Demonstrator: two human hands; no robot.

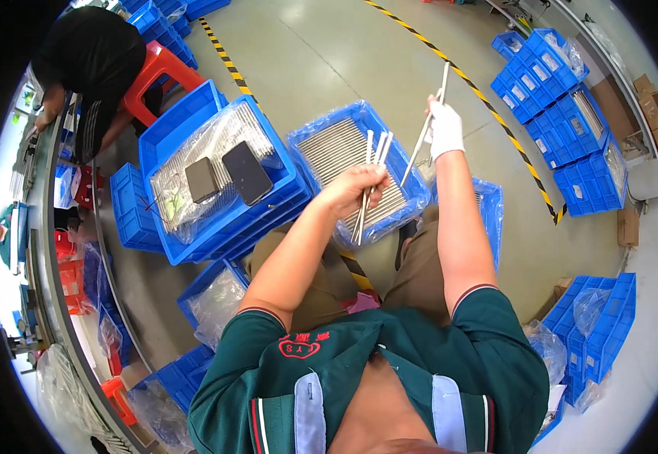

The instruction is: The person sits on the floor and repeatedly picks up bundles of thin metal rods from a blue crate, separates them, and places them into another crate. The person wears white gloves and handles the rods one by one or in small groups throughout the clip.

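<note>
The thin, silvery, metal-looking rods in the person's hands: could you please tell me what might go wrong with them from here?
The bare left hand holds several thin, silvery, metal-looking rods splayed at differing angles, so one might slip out. Rod ends also project from opposite sides of the white-gloved right hand, so one could knock the blue plastic crate below.

Left of my left fingers [375,178], a black phone [248,174] lies beside a small dark box [201,180]; farther out that way, a red stool [155,79] stands near a person in black [90,57] at a long workbench [43,250]. To the right of my right fingers [436,110], black-and-yellow tape [507,141] runs along the floor [317,57], with stacked blue crates [590,194] and brown cartons [653,110] well past it.
</note>
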